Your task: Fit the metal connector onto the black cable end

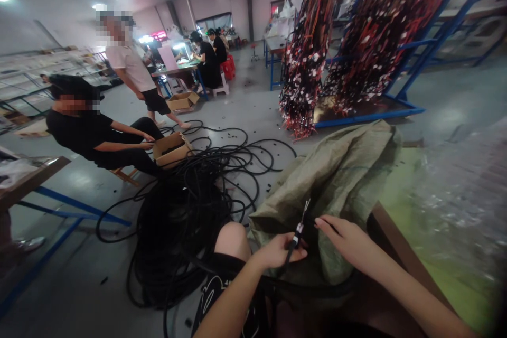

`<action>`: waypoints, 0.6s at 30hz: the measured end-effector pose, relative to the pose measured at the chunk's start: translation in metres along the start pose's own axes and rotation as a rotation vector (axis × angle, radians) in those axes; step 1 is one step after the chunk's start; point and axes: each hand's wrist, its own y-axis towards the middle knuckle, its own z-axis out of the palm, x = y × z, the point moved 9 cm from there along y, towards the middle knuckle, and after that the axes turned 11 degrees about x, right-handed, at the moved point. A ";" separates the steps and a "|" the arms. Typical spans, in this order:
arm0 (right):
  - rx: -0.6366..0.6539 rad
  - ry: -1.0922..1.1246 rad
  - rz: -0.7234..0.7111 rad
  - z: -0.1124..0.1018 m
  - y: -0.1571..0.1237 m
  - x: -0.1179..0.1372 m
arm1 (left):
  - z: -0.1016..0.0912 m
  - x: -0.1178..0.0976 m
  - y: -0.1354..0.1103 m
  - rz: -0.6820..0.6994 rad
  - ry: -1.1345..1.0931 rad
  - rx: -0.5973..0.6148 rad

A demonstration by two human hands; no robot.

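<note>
My left hand (279, 251) is closed round the end of a black cable (296, 236), whose stripped tip points up with thin wires fanning out. My right hand (346, 240) lies just right of it, fingers reaching toward the cable end and pressed against a large greenish woven sack (336, 174). Whether the right fingers hold anything is not visible. The cable runs down past my knee (233, 240) to a big tangled pile of black cable (186, 211) on the floor.
A seated person in black (95, 137) handles a cardboard box (171, 149). Another person (132, 71) stands behind. Racks of hanging red and black wire harnesses (356, 42) stand at the back right. A blue-legged table (35, 179) is at left, a green-topped table (412, 206) at right.
</note>
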 end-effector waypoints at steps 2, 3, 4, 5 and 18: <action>0.003 0.005 0.017 0.001 0.001 -0.003 | -0.002 -0.001 -0.001 -0.012 0.031 -0.008; 0.003 0.014 0.023 0.001 0.002 -0.005 | -0.002 0.000 -0.001 -0.018 0.039 -0.010; 0.000 0.027 0.027 0.000 0.002 -0.005 | -0.003 0.000 -0.002 -0.020 0.041 -0.016; -0.002 0.045 0.030 0.000 0.002 -0.006 | -0.005 0.000 -0.002 -0.019 0.041 -0.023; 0.015 0.224 0.140 -0.003 -0.005 0.004 | -0.012 -0.013 -0.004 0.178 0.098 -0.147</action>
